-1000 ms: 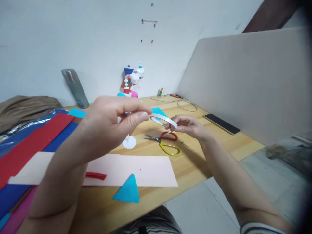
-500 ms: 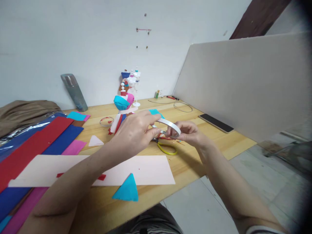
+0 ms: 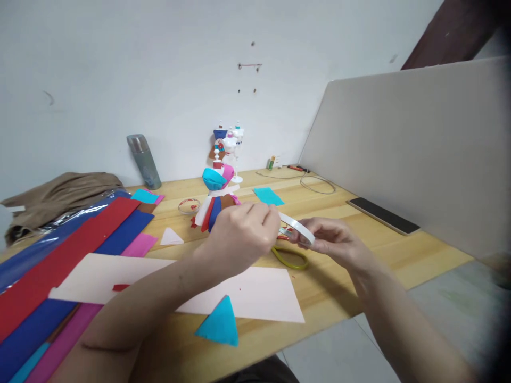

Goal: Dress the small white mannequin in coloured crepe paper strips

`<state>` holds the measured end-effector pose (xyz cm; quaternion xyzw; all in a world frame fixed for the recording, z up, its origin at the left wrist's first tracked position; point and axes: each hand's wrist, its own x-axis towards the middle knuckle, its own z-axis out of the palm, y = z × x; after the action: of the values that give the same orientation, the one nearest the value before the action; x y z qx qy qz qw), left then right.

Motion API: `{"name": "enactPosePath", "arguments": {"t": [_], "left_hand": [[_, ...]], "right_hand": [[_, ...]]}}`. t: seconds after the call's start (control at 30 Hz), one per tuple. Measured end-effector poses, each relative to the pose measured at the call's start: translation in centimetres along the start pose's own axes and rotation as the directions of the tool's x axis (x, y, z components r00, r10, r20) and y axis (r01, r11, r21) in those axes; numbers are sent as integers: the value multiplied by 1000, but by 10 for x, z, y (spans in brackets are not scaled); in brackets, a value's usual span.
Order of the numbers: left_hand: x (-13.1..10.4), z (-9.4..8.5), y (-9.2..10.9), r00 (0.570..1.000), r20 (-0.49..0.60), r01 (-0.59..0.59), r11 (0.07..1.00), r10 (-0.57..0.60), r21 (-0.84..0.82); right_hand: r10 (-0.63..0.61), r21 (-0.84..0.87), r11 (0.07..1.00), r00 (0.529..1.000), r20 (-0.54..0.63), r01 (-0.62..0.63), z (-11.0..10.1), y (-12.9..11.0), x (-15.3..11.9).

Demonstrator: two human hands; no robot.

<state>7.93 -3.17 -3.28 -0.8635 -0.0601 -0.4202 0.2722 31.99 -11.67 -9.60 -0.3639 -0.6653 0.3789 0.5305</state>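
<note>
A narrow roll of white tape (image 3: 297, 227) is held above the table between my two hands. My right hand (image 3: 333, 239) grips its right side with thumb and fingers. My left hand (image 3: 249, 231) is closed at the roll's left side, its fingertips hidden behind the knuckles. Below the roll lies a pair of scissors (image 3: 290, 259) with a yellow handle, partly covered. Behind my left hand stands a small dress form (image 3: 215, 186) dressed in turquoise, pink, white, red, blue and brown pieces. A turquoise triangle (image 3: 221, 322) and a pale pink sheet (image 3: 271, 292) lie nearer me.
Coloured strips (image 3: 80, 250) cover the table's left side, beside brown cloth (image 3: 75, 197). A flask (image 3: 144, 162) and more dress forms (image 3: 229, 143) stand along the wall. A phone (image 3: 383, 215) lies by the grey panel (image 3: 399, 138). A turquoise piece (image 3: 269, 196) lies mid-table.
My left hand has turned and closed more tightly, its knuckles now facing up by the roll. The right hand still holds the roll. The whole view has shifted slightly.
</note>
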Motion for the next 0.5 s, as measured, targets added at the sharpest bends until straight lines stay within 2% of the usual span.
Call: {"name": "enactPosePath", "arguments": {"t": [0.07, 0.17, 0.27, 0.33, 0.4, 0.5], "left_hand": [[2, -4, 4, 999, -35, -23, 996, 26, 85], [3, -8, 5, 999, -27, -25, 997, 27, 77], [1, -11, -2, 995, 91, 40, 994, -31, -104], [2, -12, -10, 973, 203, 174, 933, -112, -316], [4, -13, -17, 925, 312, 359, 768, -217, -530], [11, -16, -25, 785, 549, 619, 377, -287, -689]], "right_hand": [[7, -11, 1000, 1000, -4, -7, 0, -3, -1], [28, -47, 998, 999, -25, -29, -1, -7, -3], [39, -70, 997, 998, -43, -42, -1, -10, -3], [28, -66, 997, 999, -45, -30, -1, -12, -2], [25, -58, 998, 999, -41, -28, 0, -14, -1], [64, -49, 997, 997, -42, -66, 0, -15, 3]]}}
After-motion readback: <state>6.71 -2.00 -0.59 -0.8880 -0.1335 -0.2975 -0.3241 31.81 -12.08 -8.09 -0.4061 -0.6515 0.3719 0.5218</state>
